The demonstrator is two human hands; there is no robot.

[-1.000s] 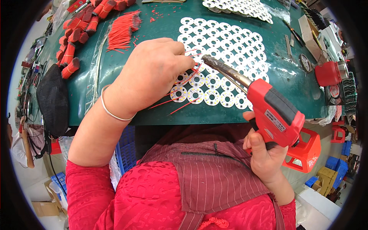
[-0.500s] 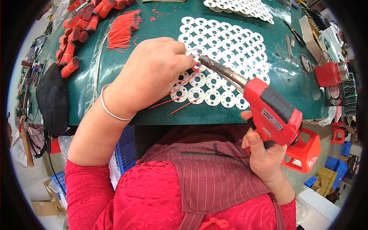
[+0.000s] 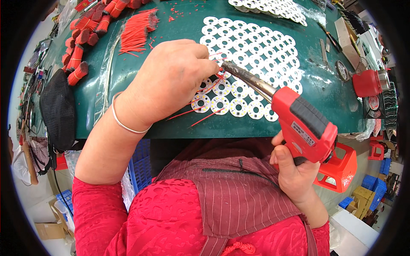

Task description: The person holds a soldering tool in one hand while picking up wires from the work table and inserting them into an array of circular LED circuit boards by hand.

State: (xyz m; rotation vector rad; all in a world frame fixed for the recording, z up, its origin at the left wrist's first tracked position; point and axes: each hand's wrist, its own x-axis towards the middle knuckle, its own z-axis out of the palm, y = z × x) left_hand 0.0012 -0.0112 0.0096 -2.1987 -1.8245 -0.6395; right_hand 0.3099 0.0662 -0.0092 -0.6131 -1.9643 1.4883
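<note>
My right hand (image 3: 294,170) is wrapped round the grip of a red and black soldering gun (image 3: 305,128). Its long, darkened metal tip points up and left and ends just beside the fingertips of my left hand (image 3: 179,77). Those fingers are pinched together over a sheet of round white LED boards (image 3: 238,106), with thin red wire (image 3: 221,74) at their tips. How many wires they hold is hidden. A few red wires (image 3: 205,120) trail from the boards in the near left part of the sheet, toward the table's front edge.
Loose red wires (image 3: 136,34) lie in a pile beyond my left hand, with bundled wires (image 3: 77,73) farther left. Another stack of boards (image 3: 273,9) sits at the back. To the right are a red bottle (image 3: 367,83), tweezers (image 3: 323,50) and a cardboard box (image 3: 345,38).
The index finger of my right hand has drawn down and in at the soldering gun's trigger. My left hand and the gun's tip stay nearly in place, close together.
</note>
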